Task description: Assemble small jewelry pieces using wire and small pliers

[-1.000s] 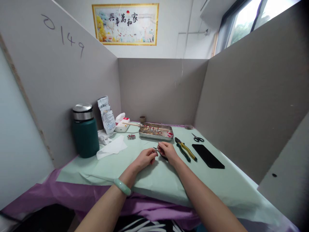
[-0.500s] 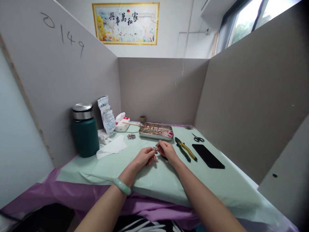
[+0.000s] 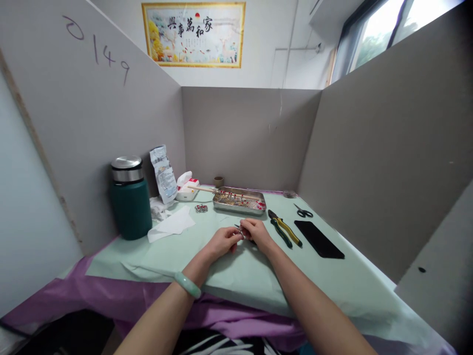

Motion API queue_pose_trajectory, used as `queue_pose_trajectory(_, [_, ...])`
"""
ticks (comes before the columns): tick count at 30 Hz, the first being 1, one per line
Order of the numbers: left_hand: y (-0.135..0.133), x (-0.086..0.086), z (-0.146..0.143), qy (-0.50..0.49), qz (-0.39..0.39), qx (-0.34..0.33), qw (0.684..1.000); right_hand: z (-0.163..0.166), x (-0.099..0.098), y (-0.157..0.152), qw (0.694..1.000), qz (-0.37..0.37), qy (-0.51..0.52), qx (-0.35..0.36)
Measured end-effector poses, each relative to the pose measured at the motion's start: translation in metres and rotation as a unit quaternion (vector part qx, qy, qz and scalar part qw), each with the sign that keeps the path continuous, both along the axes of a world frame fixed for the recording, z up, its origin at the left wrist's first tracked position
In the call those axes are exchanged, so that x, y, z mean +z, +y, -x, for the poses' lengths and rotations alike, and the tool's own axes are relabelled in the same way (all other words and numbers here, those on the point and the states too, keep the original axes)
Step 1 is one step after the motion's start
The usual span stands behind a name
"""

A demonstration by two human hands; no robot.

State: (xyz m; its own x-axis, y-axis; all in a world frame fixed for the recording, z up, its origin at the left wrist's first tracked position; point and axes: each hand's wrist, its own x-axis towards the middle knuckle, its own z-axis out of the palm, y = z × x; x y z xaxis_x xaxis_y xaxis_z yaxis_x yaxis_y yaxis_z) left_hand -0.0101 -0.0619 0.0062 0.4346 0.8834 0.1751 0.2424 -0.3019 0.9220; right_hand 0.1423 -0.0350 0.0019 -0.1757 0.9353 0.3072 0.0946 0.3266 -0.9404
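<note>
Left hand (image 3: 222, 240) and right hand (image 3: 257, 233) pinch a small shiny piece (image 3: 241, 232) between fingertips, near the metal tray (image 3: 239, 211); fingers mostly hide its shape; a dark object (image 3: 253, 242) beneath the right palm is unclear.

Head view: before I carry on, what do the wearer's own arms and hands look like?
The left arm and right arm show no sleeves. A smooth, rounded, pale green bangle circles the left one near the wrist; nothing worn shows on the right one. The left hand and right hand are ungloved. No cables or markings show.
</note>
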Motion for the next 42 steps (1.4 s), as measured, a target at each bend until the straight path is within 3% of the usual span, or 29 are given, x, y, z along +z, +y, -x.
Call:
queue_pose_trajectory(5, [0.0016,-0.0004,-0.0016,0.034,-0.079,0.049,0.995,0.0010,-0.0040,0.0045,0.999,0.000,0.004,-0.033])
queue_pose_trajectory(13, [0.0062,-0.0039,-0.0015,-0.065,0.033,-0.003,0.997,0.0010,0.0012,0.0029,0.994,0.016,0.086,-0.059])
queue_pose_trajectory(18, [0.0055,-0.0019,-0.0011,-0.105,0.047,0.003,0.993,0.0016,-0.0009,0.0002,1.000,0.003,0.015,-0.008])
queue_pose_trajectory(25, [0.0051,-0.0013,-0.0001,-0.135,0.110,-0.001,0.985,0.0004,-0.0004,-0.0014,0.999,-0.036,-0.005,-0.030])
queue_pose_trajectory(35, [0.0066,-0.0058,-0.0004,-0.063,0.022,-0.002,0.998,-0.0004,-0.0018,-0.0004,1.000,-0.021,-0.012,-0.001])
queue_pose_trajectory(42, [0.0082,-0.0067,-0.0027,-0.081,0.045,0.022,0.995,0.0013,-0.0015,-0.0009,0.996,-0.056,-0.059,0.030])
